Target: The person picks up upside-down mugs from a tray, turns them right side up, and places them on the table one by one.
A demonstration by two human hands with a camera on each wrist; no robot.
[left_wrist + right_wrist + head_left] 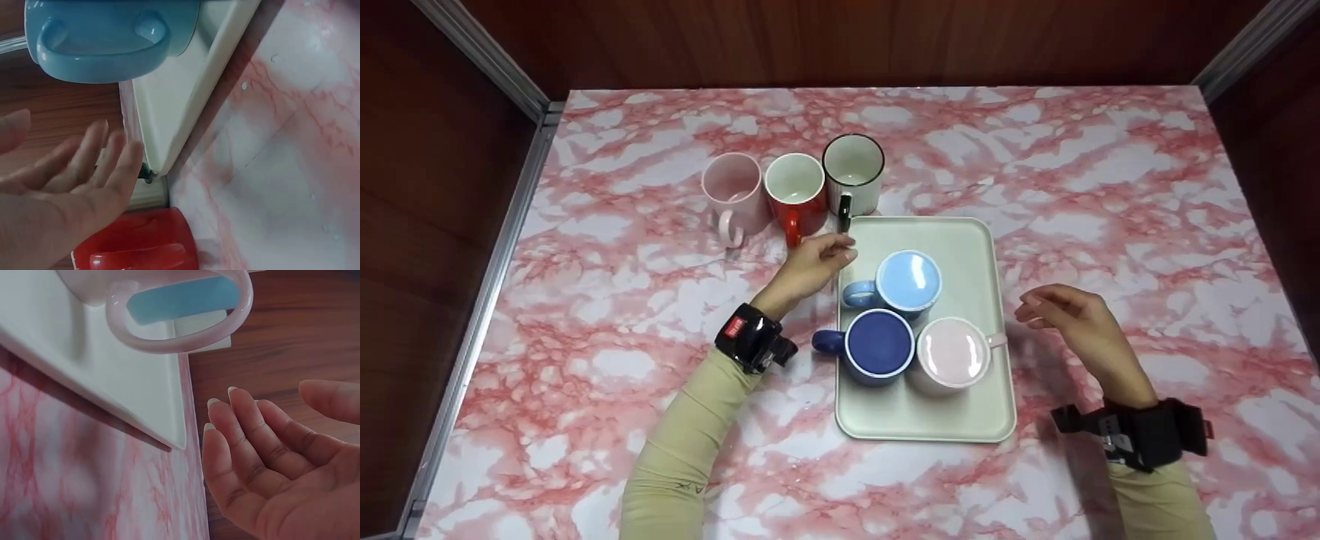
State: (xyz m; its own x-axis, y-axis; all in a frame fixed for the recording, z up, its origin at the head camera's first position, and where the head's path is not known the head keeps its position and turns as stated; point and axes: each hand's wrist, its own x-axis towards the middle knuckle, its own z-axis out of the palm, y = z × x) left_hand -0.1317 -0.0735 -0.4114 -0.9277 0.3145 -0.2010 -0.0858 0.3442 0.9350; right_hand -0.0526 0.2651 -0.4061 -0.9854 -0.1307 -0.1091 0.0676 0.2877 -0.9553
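My left hand hovers at the tray's upper left edge, its fingers loosely extended and holding nothing. Just beyond its fingertips is the black handle of a white mug with a black rim; a red mug is close by too. On the pale tray three mugs stand upside down: light blue, dark blue and pale pink. To the tray's right my right hand is held with relaxed fingers, apart from the pink mug's handle.
Left of the red mug stands a pink mug, upright like the red and white ones in its row. The dark blue handle juts past the tray's left edge. Brown wooden panels enclose the marbled table.
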